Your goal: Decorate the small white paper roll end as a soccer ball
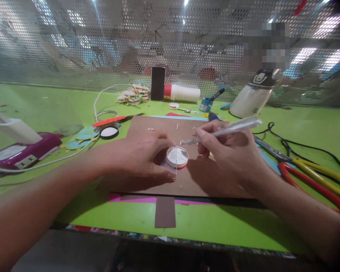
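Observation:
A small round white disc (181,155) with a red-edged rim lies on a brown foam sheet (209,181), and thin dark lines are drawn across its face. My left hand (144,153) is closed at its left side, with thumb and fingers on a clear ruler (171,165) that overlaps the disc. Just to the right, my right hand (223,141) grips a translucent pen (235,126). The pen's tip points left, above the disc's upper right edge and apart from its face.
Large scissors (306,170) with red and yellow handles lie at right. A white bottle (252,96), a blue paint jar (206,104) and a white cup (185,93) stand or lie behind. At left are a purple power strip (36,149), an orange cutter (109,121) and a black-rimmed disc (109,132).

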`<state>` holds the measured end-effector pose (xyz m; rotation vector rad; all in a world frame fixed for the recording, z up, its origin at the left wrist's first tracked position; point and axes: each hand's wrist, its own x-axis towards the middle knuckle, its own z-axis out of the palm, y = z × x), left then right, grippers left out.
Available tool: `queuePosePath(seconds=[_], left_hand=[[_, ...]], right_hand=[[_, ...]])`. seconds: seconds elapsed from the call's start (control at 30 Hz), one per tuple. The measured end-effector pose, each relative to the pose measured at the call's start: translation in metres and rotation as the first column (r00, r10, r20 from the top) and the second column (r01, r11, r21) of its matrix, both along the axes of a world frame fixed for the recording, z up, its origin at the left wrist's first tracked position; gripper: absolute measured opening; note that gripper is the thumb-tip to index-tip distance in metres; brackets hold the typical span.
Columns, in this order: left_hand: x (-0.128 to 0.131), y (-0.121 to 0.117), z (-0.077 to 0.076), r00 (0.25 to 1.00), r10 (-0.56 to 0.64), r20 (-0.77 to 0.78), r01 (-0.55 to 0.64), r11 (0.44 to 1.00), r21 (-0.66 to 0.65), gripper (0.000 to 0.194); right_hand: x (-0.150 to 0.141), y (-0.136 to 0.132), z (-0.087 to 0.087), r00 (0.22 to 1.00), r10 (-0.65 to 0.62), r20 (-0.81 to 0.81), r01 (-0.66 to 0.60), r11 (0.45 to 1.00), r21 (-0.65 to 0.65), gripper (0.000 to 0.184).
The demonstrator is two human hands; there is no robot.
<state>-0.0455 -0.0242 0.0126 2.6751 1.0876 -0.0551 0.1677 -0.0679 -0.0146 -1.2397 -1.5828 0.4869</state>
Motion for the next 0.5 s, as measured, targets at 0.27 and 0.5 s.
queuePosePath(seconds=[0.27,0.5], left_hand=[[-0.007,0.015,0.005,0.999,-0.003,0.037,-0.004,0.986,0.166,0.066],[-0.011,0.018,0.005,0.999,0.03,-0.022,-0.026,0.987,0.157,0.072]], right_hand=[[0.01,0.002,-0.004,0.974,0.105,0.199,-0.121,0.99,0.068,0.015],[0.014,0.002,-0.004,0.898,0.268,0.348,-0.236,0.963,-0.133,0.04]])
